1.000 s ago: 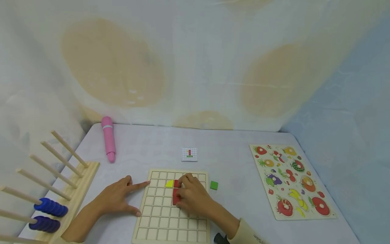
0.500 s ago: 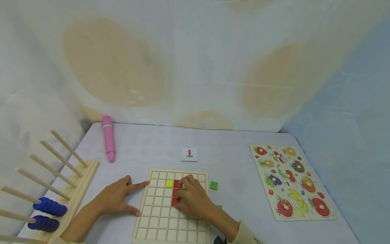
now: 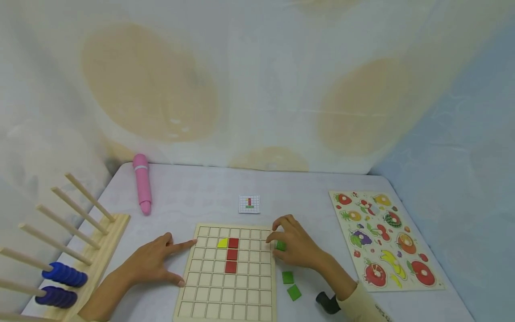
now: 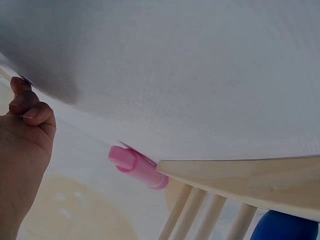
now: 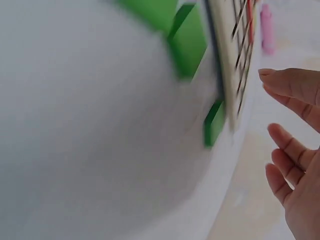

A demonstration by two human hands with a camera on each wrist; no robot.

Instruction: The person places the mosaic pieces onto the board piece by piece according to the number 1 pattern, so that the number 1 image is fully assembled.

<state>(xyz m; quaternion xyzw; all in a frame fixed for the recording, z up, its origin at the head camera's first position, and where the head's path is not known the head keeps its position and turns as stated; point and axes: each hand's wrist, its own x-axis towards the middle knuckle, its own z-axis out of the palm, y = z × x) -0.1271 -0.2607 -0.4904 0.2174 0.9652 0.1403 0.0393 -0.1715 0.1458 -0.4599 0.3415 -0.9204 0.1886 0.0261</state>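
A wooden grid board (image 3: 211,295) lies flat at the front of the table. In its cells sit a yellow piece (image 3: 223,243) with a curved edge and a column of red square tiles (image 3: 231,255). My left hand (image 3: 150,261) is spread, with its index fingertip and thumb tip at the board's left edge. Just right of the board, my right hand (image 3: 297,241) hovers with bent, parted fingers over a green tile (image 3: 280,245), partly covering it. The right wrist view shows nothing between these fingers (image 5: 287,142). Two other green tiles (image 3: 287,277) lie nearer the front.
Behind the board lies a small printed grid card (image 3: 249,204). A wooden peg abacus (image 3: 102,241) with blue beads stands at left, a pink pen-shaped object (image 3: 143,183) beyond it. At right is a fruit puzzle board (image 3: 386,241). A black object (image 3: 327,303) is by the right wrist.
My right hand has left the red tiles and moved right, off the board to the green tile. All the red tiles and the front green tiles are now uncovered. My left hand stays put.
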